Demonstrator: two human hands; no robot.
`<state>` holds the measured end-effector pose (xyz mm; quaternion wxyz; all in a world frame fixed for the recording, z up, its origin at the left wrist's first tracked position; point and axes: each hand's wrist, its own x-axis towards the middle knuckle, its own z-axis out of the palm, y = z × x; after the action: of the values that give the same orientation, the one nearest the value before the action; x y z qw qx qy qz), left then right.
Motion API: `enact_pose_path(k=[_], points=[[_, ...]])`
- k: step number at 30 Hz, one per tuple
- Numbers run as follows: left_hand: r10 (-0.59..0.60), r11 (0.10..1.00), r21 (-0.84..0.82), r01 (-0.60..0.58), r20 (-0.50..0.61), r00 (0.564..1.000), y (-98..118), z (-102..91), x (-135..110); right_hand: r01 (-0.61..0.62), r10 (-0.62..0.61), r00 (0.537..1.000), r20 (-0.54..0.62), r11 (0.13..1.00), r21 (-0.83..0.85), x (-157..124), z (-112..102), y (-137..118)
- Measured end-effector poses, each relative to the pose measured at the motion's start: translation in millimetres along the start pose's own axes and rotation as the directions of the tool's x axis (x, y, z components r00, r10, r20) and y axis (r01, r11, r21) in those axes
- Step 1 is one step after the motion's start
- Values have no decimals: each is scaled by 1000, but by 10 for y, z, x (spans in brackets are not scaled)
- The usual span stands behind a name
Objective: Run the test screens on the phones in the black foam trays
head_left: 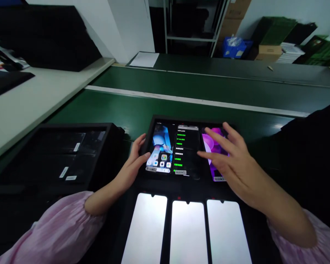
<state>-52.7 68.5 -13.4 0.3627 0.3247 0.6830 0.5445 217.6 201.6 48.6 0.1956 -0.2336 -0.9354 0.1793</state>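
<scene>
A black fixture (pixel 191 185) in front of me holds two rows of three phone screens. In the far row the left screen (pixel 160 152) shows app icons, the middle screen (pixel 186 150) green text on black, and the right screen (pixel 213 154) a purple picture. The near row holds three white lit screens (pixel 187 231). My left hand (pixel 133 159) rests against the fixture's left edge, thumb touching the left screen. My right hand (pixel 231 159) hovers with fingers spread over the purple screen and partly hides it.
A black tray (pixel 68 154) with dark phone panels sits to the left. A green conveyor belt (pixel 181 84) runs across behind the fixture. A white table (pixel 30 99) lies at far left. Shelving, boxes and a paper sheet (pixel 144 59) stand at the back.
</scene>
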Motion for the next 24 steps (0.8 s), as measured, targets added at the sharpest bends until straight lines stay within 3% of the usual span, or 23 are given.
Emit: enact_pose_path(k=[2,5,12,19,24], points=[[-144,982,-128,140,-25,989,34,47,-2,61,-62,997,42,997,39,-14,62,-64],[-222,962,-181,206,-69,973,57,75,-19,57,-65,990,126,996,72,-20,123,-71],[-195,966,-175,190,-11,981,-12,16,12,21,-30,981,192,999,48,-10,126,-42],[-164,970,-160,182,123,979,-10,-62,50,51,-55,990,128,998,32,-1,149,-24],[-161,986,74,147,256,953,101,-124,76,112,-112,993,37,994,-9,59,34,-8]])
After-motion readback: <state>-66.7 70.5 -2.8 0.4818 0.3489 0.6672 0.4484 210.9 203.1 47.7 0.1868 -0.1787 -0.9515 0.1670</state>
